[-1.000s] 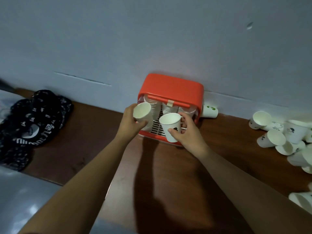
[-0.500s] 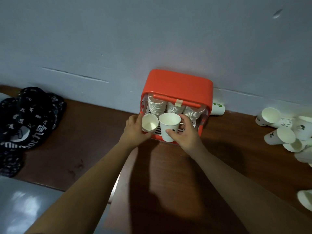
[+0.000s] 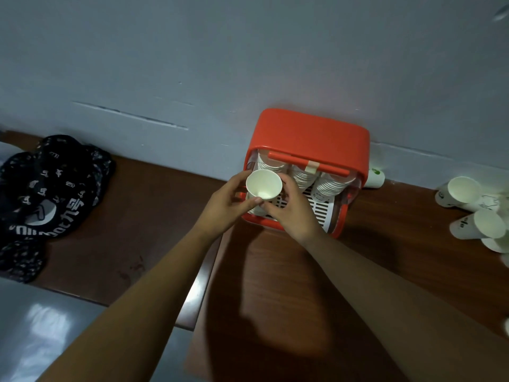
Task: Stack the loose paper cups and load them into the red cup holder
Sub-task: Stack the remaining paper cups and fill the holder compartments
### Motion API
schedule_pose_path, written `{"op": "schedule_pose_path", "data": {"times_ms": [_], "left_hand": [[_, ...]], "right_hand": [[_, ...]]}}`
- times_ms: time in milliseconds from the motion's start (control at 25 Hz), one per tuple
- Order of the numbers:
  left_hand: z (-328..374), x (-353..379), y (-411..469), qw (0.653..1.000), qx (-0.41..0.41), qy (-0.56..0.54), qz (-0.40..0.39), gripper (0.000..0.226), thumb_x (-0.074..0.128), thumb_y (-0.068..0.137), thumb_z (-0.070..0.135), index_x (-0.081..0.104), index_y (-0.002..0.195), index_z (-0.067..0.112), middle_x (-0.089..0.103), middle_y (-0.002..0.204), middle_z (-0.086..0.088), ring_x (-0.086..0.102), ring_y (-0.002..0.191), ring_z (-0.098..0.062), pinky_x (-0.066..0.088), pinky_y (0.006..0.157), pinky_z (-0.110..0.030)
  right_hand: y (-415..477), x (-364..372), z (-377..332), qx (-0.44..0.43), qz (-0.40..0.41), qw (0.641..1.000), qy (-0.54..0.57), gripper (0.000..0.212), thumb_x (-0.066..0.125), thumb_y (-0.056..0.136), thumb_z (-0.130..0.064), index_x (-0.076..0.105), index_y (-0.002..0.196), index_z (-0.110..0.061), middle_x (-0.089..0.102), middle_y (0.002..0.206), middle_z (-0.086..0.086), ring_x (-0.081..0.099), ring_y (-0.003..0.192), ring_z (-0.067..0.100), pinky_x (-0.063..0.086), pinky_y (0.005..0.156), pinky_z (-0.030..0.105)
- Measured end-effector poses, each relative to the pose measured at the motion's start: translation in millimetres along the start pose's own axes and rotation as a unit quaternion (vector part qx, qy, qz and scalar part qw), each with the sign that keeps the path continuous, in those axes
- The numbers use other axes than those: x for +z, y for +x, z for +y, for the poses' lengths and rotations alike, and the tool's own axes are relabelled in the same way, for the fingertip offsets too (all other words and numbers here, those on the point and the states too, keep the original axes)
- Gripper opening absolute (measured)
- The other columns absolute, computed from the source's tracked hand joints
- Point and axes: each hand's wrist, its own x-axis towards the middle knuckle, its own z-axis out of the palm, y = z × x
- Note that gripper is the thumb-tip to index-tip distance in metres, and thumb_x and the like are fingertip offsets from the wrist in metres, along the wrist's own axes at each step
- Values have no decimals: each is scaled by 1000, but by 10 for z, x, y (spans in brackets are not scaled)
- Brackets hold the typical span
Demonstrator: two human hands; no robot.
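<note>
- Grey wall [image 3: 248,51] backs the brown desk [image 3: 275,271] you are working at.
- At the desk's back edge, the red cup holder [image 3: 311,133] stands against the wall, with stacks of cups [image 3: 303,175] inside.
- At the left end lies a black printed cloth [image 3: 49,186].
- Along the right edge, loose paper cups [image 3: 479,224] lie heaped.
- Your left hand [image 3: 223,205] and right hand [image 3: 292,213] both grip one paper cup [image 3: 264,186], mouth up, at the holder's front-left opening.

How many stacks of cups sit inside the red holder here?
3, side by side in the holder: left stack, partly behind the held cup; middle stack; right stack. Others may hide behind.
</note>
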Motion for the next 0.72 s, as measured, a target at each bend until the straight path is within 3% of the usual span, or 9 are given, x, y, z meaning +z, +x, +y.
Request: {"op": "schedule_pose_path", "data": {"times_ms": [200,360,440,600,720], "left_hand": [[-169,34,53,995,-4,99,8,58,77,84,35,54,136,28,63,128,12,57,118,-2,49,101,-30],[-344,126,119,975,-32,219,10,64,75,85,35,50,143,25,54,129,-1,45,110,-2,32,86,-4],[-396,147,128,975,-36,218,8,65,72,87,32,47,146,24,53,128,-4,46,110,-6,32,88,-9],[-367,133,85,976,-42,215,2,62,65,87,41,43,145,30,51,133,-3,44,126,-18,41,101,-35],[-216,122,-48,978,-57,195,43,47,64,90,33,50,134,24,46,131,-1,43,125,-18,39,100,-35]], "right_hand": [[39,57,155,26,-38,997,-54,66,77,81,-32,46,139,-31,58,130,-13,52,119,2,44,98,24],[69,99,324,38,-54,992,-108,69,74,79,-47,46,140,-30,59,131,-8,54,120,9,46,101,36],[67,104,357,34,-60,990,-119,68,73,82,-44,44,142,-30,59,133,-7,53,121,10,45,102,37],[10,3,263,30,-43,991,-120,61,73,85,-27,48,140,-18,57,136,-1,52,124,14,42,101,30],[-173,-198,251,66,-22,987,-143,61,68,89,-28,45,142,-10,50,142,3,47,130,17,39,104,30]]}}
